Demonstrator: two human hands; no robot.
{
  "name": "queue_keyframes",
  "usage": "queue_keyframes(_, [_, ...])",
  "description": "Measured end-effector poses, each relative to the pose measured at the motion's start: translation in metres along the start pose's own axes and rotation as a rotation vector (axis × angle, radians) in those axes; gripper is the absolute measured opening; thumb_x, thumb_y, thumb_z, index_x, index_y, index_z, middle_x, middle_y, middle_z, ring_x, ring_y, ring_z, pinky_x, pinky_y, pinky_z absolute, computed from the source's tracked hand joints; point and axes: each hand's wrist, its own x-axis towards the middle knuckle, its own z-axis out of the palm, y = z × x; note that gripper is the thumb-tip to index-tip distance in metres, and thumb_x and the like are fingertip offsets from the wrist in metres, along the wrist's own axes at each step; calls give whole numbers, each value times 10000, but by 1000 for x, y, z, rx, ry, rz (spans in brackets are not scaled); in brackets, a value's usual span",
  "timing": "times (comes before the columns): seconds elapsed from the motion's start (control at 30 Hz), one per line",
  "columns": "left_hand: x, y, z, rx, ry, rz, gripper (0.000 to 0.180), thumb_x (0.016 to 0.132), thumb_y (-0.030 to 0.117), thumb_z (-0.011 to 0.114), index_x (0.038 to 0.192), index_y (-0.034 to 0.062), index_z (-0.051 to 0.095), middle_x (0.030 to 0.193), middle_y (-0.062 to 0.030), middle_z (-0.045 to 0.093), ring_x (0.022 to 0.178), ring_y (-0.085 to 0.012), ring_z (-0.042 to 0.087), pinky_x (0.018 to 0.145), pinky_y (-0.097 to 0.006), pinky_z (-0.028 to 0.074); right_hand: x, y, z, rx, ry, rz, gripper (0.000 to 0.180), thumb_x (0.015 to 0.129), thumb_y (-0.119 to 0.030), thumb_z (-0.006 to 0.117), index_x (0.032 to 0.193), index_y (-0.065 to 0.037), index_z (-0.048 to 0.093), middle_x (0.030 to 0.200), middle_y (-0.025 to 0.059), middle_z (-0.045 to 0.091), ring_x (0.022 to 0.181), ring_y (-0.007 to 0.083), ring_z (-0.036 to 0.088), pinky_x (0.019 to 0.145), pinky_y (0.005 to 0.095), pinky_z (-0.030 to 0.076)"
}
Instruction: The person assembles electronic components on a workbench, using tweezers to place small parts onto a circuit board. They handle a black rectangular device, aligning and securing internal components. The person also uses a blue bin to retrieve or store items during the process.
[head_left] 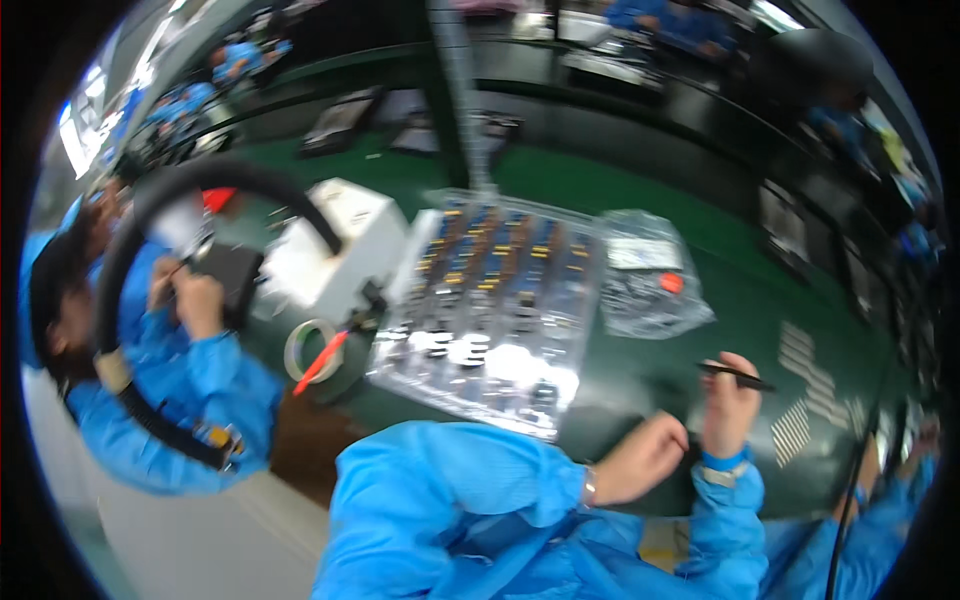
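Note:
My right hand [732, 408], raised above the green bench mat, is closed around a slim black pen-like tool [736, 376]; motion blur hides its exact kind. Just left of it, my left hand [642, 462] has its fingers curled together near the bench's front edge. Whatever lies inside those fingers, if anything, is hidden. Beyond and left of my hands is a clear plastic tray [582, 345] with rows of small blue, yellow and dark parts. A clear bag [645, 312] with a white label and an orange sticker rests to the tray's right.
A black flexible hose [118, 260] arches across the left side. Near it are a white box [335, 250], a tape roll [296, 352] and an orange-red tool [321, 363]. One co-worker [190, 400] sits at left, another's sleeve [880, 545] shows at right. Pale strips [791, 433] lie rightward.

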Motion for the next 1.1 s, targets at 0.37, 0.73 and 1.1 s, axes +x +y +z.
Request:
queue_keyframes(0.37, [38, 6, -18, -153, 3, 92, 511, 933, 315, 313, 1344, 29, 212, 1399, -105, 208, 1279, -241, 204, 1039, -356, 178, -44, 9, 35, 576, 4, 199, 125, 840, -22, 514, 933, -77, 449, 945, 83, 574, 866, 164, 551, 768, 307, 442])
queue_keyframes(0.73, [22, 21, -21, -354, 93, 49, 416, 943, 289, 304, 1227, -6, 379, 1259, -140, 421, 1131, -225, 423, 984, -341, 291, -53, 2, 41, 426, -93, 277, 250, 779, -22, 591, 986, -63, 457, 956, 80, 537, 912, 157, 523, 802, 309, 429])
queue_keyframes(1.1, [24, 39, -27, -536, 205, 23, 372, 932, 298, 343, 1114, -9, 445, 1207, -190, 452, 1103, -257, 467, 963, -388, 347, 145, -28, -73, -1344, -81, -676, 300, 780, -153, 583, 1039, -16, 517, 1009, 154, 536, 947, 318, 509, 813, 354, 420])
